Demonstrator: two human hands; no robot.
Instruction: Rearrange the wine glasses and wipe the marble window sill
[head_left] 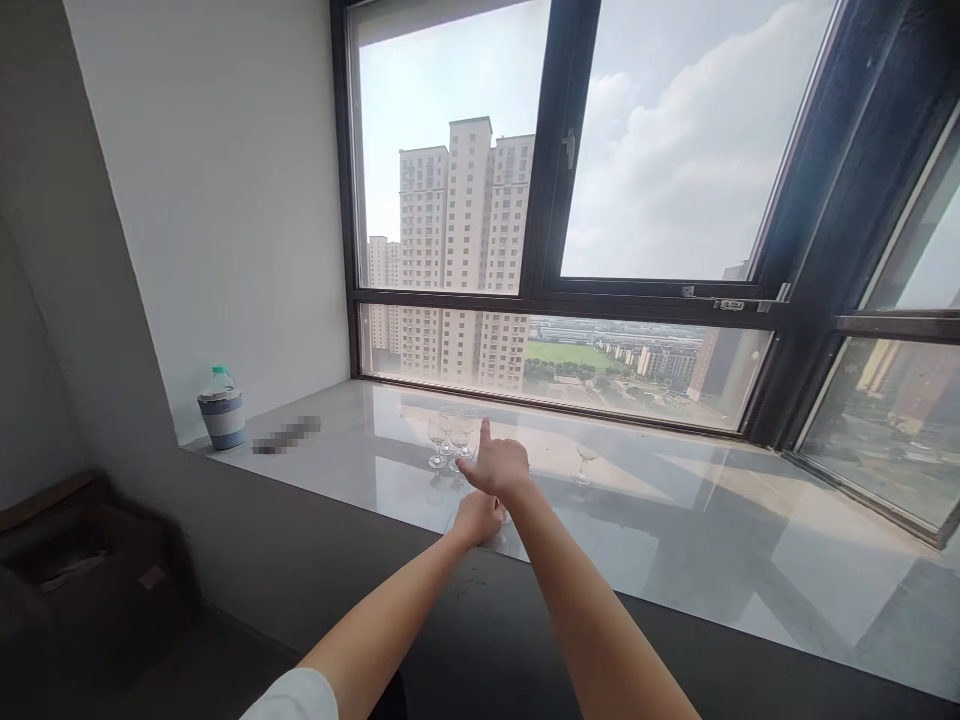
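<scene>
Both my arms reach out over a glossy stone window sill (675,540). My right hand (496,466) hovers above the sill with thumb up and fingers apart, just right of a cluster of clear wine glasses (450,438). It holds nothing that I can see. My left hand (477,518) sits lower and nearer, partly under the right wrist, its fingers curled at the sill surface; a glass base seems to show beside it, but I cannot tell if it grips anything. A single wine glass (586,462) stands alone to the right.
A large water bottle with a blue-grey sleeve (221,408) stands at the sill's left end by the white wall. A blurred dark object (286,436) lies next to it. Dark-framed windows (555,290) back the sill. A brown box (82,560) sits on the floor at left.
</scene>
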